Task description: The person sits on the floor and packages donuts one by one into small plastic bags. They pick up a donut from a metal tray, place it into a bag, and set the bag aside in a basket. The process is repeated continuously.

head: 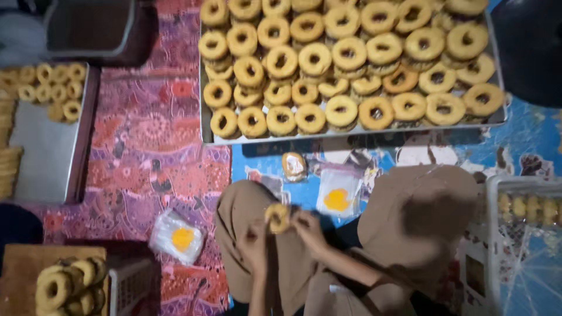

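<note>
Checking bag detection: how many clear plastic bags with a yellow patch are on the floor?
2. One plastic bag lies on the red patterned mat, left of the knee; the other bag lies on the blue mat, below the doughnut tray. More may be hidden.

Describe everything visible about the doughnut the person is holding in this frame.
The doughnut is a small ring with a hole in its middle, golden-brown and matte like the fried rings piled on the tray beyond. It is held up between both hands above the person's lap: the left hand pinches its left edge, the right hand its right edge. It faces the camera, slightly tilted. The picture is too blurred to tell whether it is wrapped.
</note>
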